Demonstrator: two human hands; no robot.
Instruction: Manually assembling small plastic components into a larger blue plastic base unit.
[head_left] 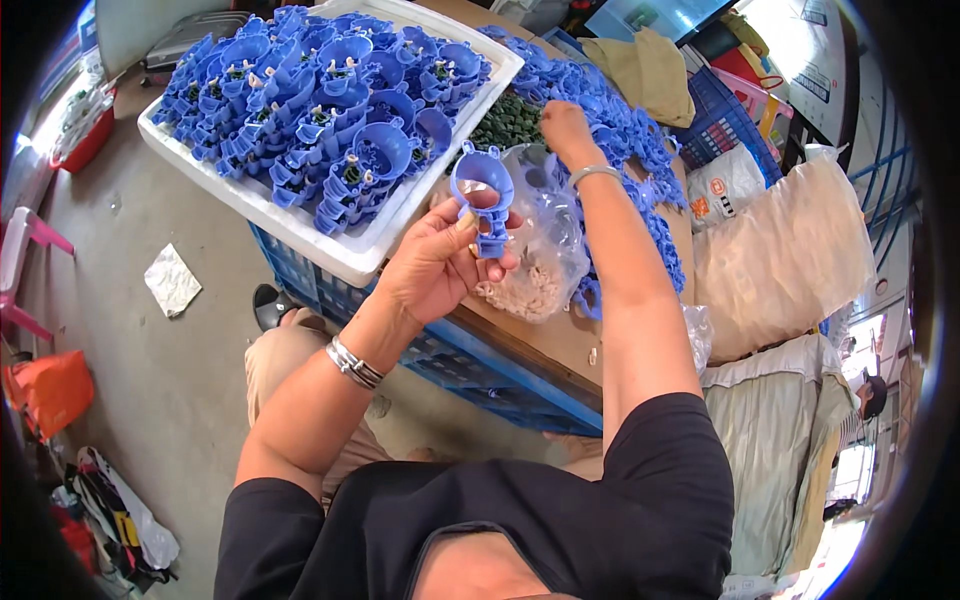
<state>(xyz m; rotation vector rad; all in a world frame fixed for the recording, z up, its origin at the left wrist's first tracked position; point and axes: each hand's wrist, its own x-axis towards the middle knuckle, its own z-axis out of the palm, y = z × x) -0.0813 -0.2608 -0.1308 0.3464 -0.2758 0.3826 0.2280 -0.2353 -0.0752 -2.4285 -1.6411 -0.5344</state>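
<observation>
My left hand (pixel 445 252) grips a blue plastic part (pixel 484 190) with a round cup-like ring on top and a narrower stem below. Its thumb presses on the front of the stem. Further off, my right hand (pixel 567 128) reaches to a pile of small dark green pieces (pixel 508 122), its fingers curled down and their tips hidden. Between the hands lies a clear plastic bag (pixel 555 225) with small pale pieces (pixel 530 290) at its near end. Many loose blue parts (pixel 655 240) spread over the table beyond and beside my right forearm.
A white foam tray (pixel 250 215) heaped with blue parts (pixel 330 110) stands at the left on blue crates (pixel 310 275). Large filled plastic sacks (pixel 785 255) crowd the right side. A blue basket (pixel 735 120) and a tan cloth (pixel 645 75) sit at the back right.
</observation>
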